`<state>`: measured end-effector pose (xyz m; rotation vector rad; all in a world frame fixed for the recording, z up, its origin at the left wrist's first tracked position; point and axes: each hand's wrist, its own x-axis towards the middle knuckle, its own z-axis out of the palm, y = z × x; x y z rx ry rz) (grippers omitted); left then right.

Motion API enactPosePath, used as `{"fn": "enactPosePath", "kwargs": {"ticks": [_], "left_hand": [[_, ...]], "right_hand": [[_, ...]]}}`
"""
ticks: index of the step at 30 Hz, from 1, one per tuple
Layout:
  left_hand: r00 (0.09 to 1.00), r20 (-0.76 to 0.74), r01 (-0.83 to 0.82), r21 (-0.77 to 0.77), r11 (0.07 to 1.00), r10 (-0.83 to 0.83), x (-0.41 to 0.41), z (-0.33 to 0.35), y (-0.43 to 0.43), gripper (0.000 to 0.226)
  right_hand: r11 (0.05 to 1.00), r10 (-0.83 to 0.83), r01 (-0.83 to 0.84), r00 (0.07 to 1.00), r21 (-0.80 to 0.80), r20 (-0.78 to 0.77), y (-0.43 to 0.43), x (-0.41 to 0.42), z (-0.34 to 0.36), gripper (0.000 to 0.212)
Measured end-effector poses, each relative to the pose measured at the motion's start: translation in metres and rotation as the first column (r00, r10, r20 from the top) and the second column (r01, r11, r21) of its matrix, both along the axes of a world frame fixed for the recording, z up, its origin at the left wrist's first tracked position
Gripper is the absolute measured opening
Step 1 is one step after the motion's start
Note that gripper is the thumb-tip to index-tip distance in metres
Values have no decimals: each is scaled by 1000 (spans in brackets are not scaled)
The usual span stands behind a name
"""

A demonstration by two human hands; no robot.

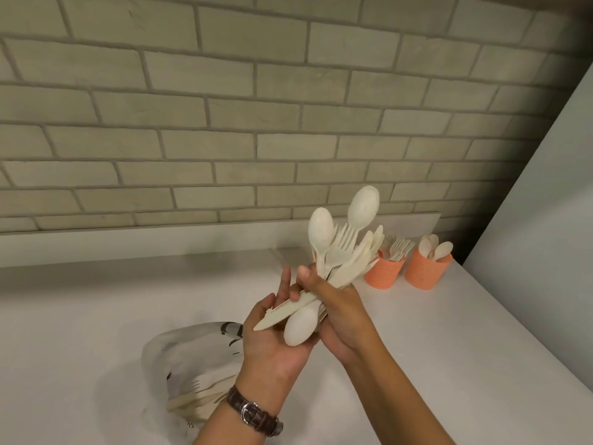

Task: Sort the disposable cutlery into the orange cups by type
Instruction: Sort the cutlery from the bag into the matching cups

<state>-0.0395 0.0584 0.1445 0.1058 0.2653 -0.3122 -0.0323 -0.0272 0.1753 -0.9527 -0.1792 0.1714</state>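
A: What do the hands hold in the head view?
B: The left hand cups a mixed cutlery bundle from below; the right hand wraps around its middle.
A: And the cups?
B: The fork cup and spoon cup stand far right on the counter; a plastic bag lies near left.

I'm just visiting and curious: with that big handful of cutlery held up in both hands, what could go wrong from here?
The bundle mixes spoons, forks and knives facing both ways, held loosely by the left hand and right hand; pulling one piece could spill others onto the counter.

The fork cup and spoon cup look alike and stand close together, so a piece might land in the wrong one.

The bag lies open, so its cutlery may slide out.
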Motion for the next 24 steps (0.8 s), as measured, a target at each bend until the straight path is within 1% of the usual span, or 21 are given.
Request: {"fn": "enactPosePath", "kwargs": {"ticks": [3,6,8,10,12,16,18,20,22,24], "left_hand": [[1000,6,1,35,999,-1,0,2,6,39],[999,-8,31,52,998,-31,1,7,9,39],[999,-19,52,83,995,-50,0,13,6,40],[997,-52,60,156,986,-53,-1,16,2,38],[995,-91,59,199,978,-41,-1,15,-2,37],[984,-178,29,290,957,24,0,14,-7,30],[978,-202,24,332,943,46,0,12,-10,28],[976,-210,38,429,902,58,1,7,-12,27],[984,-171,44,533,845,56,0,3,-12,23],[994,-48,-49,619,784,100,-4,2,-11,23]], "right_hand": [[996,-56,59,998,-66,42,-6,3,7,25],[978,-121,136,987,-157,103,-11,6,11,24],[967,-116,134,989,-215,93,-8,5,9,26],[961,-124,128,992,-247,29,-3,3,3,25],[960,-135,128,991,-251,-12,1,1,-1,25],[974,-122,118,993,-196,-7,3,-2,0,27],[971,-111,107,994,-212,-10,5,-5,1,28],[964,-113,104,993,-245,-24,5,-7,0,30],[961,-135,120,990,-248,-42,2,-6,-2,31],[958,-147,127,987,-258,-58,-3,-5,-3,32]]}}
